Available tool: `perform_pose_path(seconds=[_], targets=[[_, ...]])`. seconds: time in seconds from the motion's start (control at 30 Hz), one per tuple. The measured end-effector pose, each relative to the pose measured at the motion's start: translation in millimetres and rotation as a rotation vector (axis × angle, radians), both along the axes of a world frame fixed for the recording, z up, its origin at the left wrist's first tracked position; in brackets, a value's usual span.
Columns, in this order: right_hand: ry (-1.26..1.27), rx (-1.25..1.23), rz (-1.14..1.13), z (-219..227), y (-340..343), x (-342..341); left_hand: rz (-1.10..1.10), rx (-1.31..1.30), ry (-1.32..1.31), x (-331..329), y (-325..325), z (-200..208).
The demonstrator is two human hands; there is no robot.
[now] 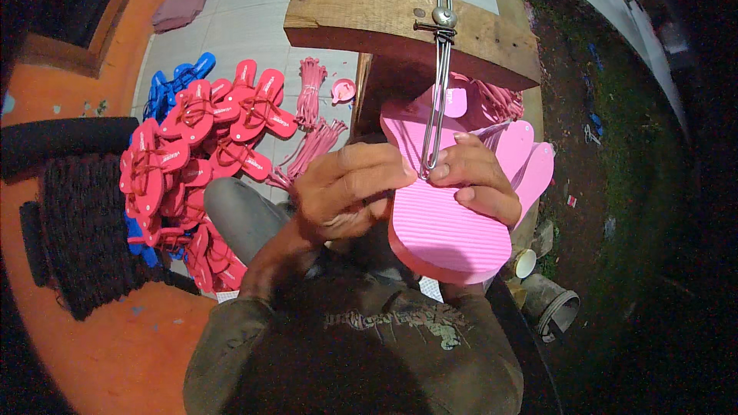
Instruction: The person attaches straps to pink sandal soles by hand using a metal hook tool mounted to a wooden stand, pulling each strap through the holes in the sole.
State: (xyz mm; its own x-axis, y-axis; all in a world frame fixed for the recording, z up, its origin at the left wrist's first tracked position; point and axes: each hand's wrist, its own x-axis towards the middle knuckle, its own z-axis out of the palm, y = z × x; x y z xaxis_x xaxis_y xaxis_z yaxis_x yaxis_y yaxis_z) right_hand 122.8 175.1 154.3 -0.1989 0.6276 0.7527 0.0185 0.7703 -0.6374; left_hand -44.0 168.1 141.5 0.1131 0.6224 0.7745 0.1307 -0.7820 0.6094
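Observation:
A pink flip-flop sole (450, 230) is held with its ribbed face up. A long metal wire hook (437, 119) reaches down over it from a wooden beam (361, 15), and the hook's tip meets the sole between my fingertips. My left hand (350, 188) is closed at the sole's left edge, fingertips pressed beside the hook tip; its other fingers are curled and partly hidden. Around the right edge wraps my right hand (480, 184), its fingers on the ribbed face close to the hook. The sole's underside is out of sight.
Red flip-flops with straps (196, 119) lie heaped on the left, with blue ones (181, 81) behind. Bundles of pink straps (311, 92) lie on the pale tiled floor. More pink soles (530, 161) stand at my right, near a grey bucket (550, 307).

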Motion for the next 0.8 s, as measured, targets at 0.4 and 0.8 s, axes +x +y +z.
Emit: perform_pose_path(seconds=[0.4,0.8], targets=[[0.04,-0.058,-0.006,5,-4,3,0.024,-0.042,0.027,0,1,16],[0.135,-0.299,-0.362,2,46,-14,0.005,-0.787,0.112,-38,18,12]])
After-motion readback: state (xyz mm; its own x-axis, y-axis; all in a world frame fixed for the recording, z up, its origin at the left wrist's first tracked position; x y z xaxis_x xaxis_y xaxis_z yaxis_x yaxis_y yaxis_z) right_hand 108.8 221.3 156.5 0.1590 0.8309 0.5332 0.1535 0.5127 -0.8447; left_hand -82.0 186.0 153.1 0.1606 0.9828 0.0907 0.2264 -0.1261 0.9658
